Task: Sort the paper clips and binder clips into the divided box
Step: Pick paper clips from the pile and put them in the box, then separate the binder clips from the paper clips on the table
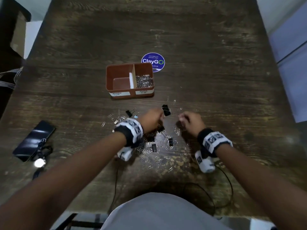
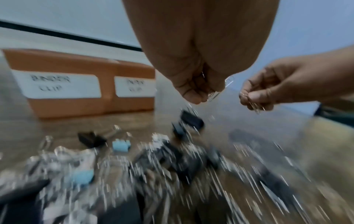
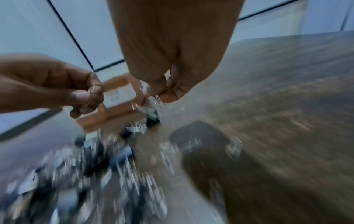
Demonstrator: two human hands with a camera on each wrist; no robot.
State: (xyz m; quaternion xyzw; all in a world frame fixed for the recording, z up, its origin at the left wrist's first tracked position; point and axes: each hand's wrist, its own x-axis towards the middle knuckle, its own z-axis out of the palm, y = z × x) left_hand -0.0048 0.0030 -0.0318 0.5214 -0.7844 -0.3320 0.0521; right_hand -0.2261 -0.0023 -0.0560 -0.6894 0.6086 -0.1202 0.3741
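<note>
Paper clips (image 2: pixel 212 94) pinched in the left hand (image 1: pixel 152 119) — more wire clips in the right hand (image 1: pixel 191 122), both grips curled tight above the loose pile (image 1: pixel 154 143) of paper and binder clips on the tabletop (image 1: pixel 216 80). Beyond sits the divided box (image 1: pixel 129 92) — paper clips fill its right compartment.
</note>
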